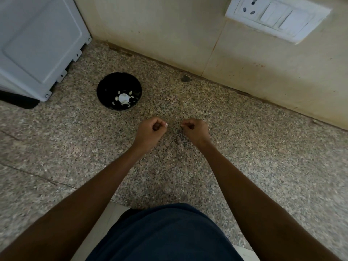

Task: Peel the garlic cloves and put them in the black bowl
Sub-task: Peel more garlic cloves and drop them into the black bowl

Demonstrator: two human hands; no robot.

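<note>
Both hands are curling their fingers inward over the speckled stone counter (244,147), so most of what they are holding is staying hidden. The left hand (150,131) is pinching a small white garlic clove (166,125), of which only the tip is showing past the fingertips. The right hand (195,129) is pinching a tiny pale sliver (182,125) that is too small to tell apart as skin or clove. The two hands are hovering close together but apart, with a gap of bare counter lying between them. The black bowl (105,87) is sitting further back and to the left, well apart from the hands, and white garlic pieces (123,98) are lying in its bottom; whether these are peeled cloves, skins or both is hard to make out. Just left of the bowl, a white appliance (37,44) is standing, its body running out of frame at the top and left. A white switch plate (276,17) is sitting on the beige wall (169,34) at upper right, cut off by the top edge. A dark blue garment (165,234) is filling the lower middle.
</note>
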